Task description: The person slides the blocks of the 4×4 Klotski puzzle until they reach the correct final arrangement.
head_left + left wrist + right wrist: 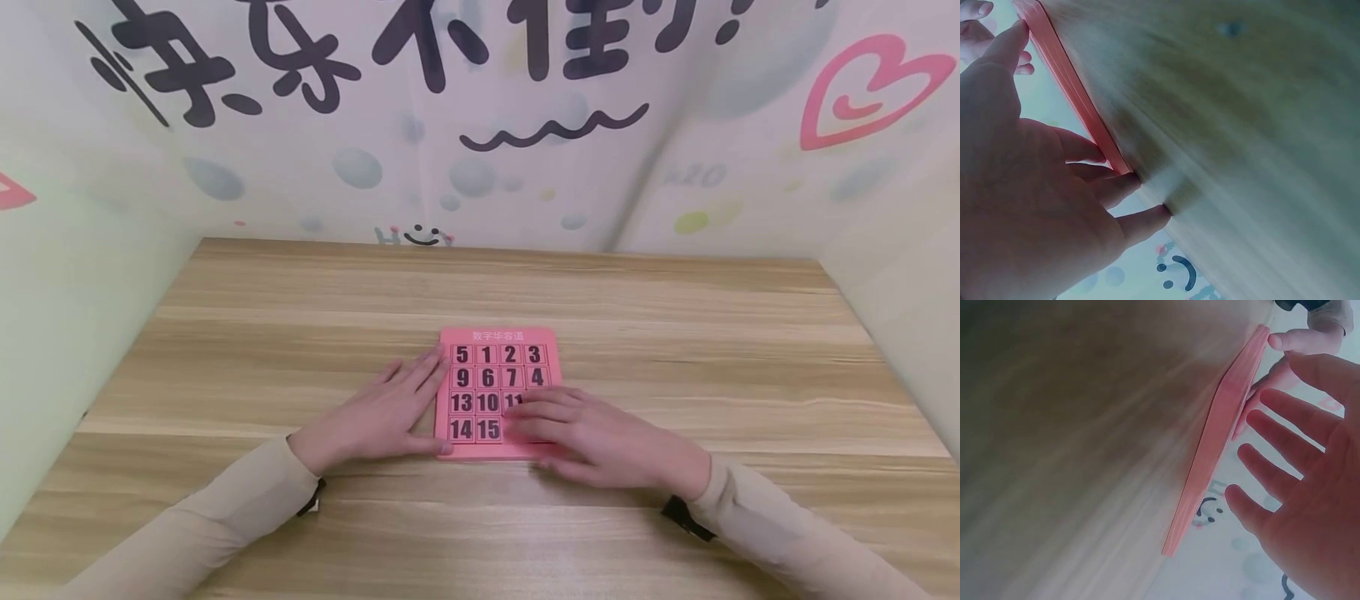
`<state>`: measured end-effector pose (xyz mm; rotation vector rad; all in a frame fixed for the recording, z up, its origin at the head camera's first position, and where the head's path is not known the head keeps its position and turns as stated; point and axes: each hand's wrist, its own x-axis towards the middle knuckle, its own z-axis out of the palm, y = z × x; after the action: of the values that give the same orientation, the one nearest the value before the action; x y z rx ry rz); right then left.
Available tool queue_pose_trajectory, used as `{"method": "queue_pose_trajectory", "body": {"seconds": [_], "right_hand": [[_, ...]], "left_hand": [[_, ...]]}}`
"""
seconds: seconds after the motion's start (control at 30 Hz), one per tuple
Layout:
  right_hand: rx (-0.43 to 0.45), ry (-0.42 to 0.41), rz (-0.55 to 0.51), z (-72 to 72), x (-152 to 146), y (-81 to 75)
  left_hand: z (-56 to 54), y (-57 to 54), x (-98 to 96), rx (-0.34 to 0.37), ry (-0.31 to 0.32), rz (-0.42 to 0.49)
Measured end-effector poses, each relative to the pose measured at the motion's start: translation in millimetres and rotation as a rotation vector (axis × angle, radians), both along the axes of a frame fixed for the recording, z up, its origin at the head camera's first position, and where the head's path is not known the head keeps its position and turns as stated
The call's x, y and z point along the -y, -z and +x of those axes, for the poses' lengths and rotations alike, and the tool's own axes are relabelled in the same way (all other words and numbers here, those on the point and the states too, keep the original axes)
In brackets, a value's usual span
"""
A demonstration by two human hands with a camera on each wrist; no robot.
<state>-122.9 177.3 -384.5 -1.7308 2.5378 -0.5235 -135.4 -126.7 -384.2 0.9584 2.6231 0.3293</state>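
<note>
A pink sliding number puzzle (pixel 498 451) lies flat on the wooden table, its tiles printed with black numerals. The top row reads 5, 1, 2, 3, and the bottom row starts with 14 and 15. My left hand (pixel 378 417) rests against the puzzle's left side, fingers extended near the upper left edge and thumb at the lower left corner. Over the lower right part of the board, my right hand (pixel 607 437) has its fingertips at the tiles, covering several of them. In the right wrist view its fingers (pixel 1282 437) are spread and nearly straight beside the pink frame (pixel 1216 437).
The wooden table (pixel 675 333) stretches out around the puzzle. Behind it hangs a white printed backdrop (pixel 300 192) with black lettering and a pink heart. Pale walls stand at both sides. A dark band (pixel 688 518) sits under the right wrist.
</note>
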Motion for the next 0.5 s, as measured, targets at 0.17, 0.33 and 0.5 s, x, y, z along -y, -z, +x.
{"method": "queue_pose_trajectory", "body": {"seconds": [0.17,0.33,0.5], "right_hand": [[0.003,-0.007,0.040,1.1,8,-0.9],[0.003,-0.010,0.065,1.0,13,-1.3],[-0.007,-0.019,0.087,-0.2,19,-0.2]], "left_hand": [[0.0,0.4,0.2,0.006,-0.003,0.000],[-0.2,0.4,-0.6,0.004,-0.001,-0.001],[-0.4,0.7,-0.1,0.000,-0.004,-0.004]]}}
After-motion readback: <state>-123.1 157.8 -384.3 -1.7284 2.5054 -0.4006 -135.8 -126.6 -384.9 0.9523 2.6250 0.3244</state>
